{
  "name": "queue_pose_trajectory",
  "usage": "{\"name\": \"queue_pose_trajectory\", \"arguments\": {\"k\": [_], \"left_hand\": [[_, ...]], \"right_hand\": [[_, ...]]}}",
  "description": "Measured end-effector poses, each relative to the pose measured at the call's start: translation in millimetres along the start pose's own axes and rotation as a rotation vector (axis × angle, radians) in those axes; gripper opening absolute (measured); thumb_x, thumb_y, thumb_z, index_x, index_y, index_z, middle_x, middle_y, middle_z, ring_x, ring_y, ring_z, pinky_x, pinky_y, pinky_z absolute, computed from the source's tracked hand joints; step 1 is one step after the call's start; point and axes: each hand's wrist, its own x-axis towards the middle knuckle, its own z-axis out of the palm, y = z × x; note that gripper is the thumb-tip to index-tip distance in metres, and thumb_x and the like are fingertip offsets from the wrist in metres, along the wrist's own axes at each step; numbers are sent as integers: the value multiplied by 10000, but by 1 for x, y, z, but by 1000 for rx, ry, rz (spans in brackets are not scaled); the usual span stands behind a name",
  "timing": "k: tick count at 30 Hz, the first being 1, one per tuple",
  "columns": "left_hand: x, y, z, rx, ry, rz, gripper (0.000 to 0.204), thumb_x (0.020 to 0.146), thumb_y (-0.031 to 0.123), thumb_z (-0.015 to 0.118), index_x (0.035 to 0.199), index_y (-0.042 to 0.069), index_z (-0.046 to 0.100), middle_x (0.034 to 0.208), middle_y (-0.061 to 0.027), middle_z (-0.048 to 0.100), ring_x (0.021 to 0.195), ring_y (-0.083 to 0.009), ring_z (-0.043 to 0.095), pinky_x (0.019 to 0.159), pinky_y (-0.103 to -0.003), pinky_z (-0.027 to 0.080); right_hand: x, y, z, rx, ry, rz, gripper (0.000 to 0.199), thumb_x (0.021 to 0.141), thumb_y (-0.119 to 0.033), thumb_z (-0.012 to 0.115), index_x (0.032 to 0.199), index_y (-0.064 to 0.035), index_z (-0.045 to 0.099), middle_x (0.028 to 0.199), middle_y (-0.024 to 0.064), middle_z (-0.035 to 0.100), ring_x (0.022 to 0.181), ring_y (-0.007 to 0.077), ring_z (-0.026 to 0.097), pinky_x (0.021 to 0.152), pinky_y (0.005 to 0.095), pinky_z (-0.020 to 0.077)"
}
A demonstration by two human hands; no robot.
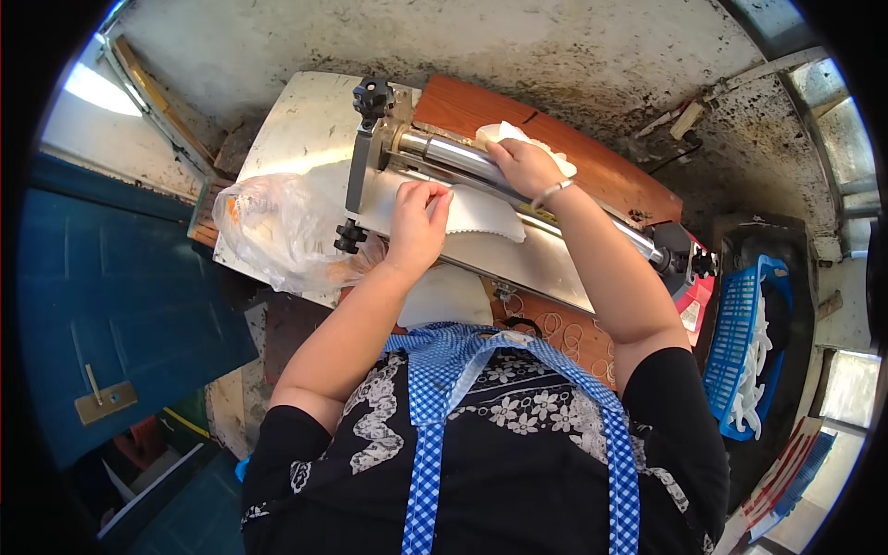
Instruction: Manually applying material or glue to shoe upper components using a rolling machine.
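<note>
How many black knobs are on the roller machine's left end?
2: one knob on top at the far corner, one at the near corner beside the plastic bag. More may be hidden behind the arms.

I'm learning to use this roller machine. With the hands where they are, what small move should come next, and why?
Probably ease the white sheet forward with the left hand: its near edge lies on the metal tray, the far part meets the roller under the right hand.

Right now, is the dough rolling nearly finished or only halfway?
Partway, it seems. Done: white pieces fill the blue basket. In hand: the left hand presses a flat sheet on the tray, and the right hand holds dough over the roller. Left: that dough looks not yet through. How much more waits, I cannot tell.
</note>
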Motion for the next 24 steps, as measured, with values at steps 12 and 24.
{"name": "queue_pose_trajectory", "arguments": {"k": [12, 24], "left_hand": [[-27, 25, 1, 547, -140, 553, 304, 718, 136, 631, 989, 14, 566, 1108, -125, 518, 1032, -271, 484, 854, -402, 378], [-128, -67, -32, 526, -367, 216, 396, 638, 109, 700, 984, 22, 528, 921, -116, 541, 866, -291, 524, 720, -386, 423]], "right_hand": [[38, 23, 5, -241, -214, 253, 460, 869, -434, 397, 847, -58, 661, 872, 145, 630, 794, 281, 589, 760, 373, 432], [-121, -5, 17, -608, 164, -797, 149, 608, -132, 570, 740, -75, 532, 690, 36, 450, 684, 197, 484, 639, 313, 391]]}}
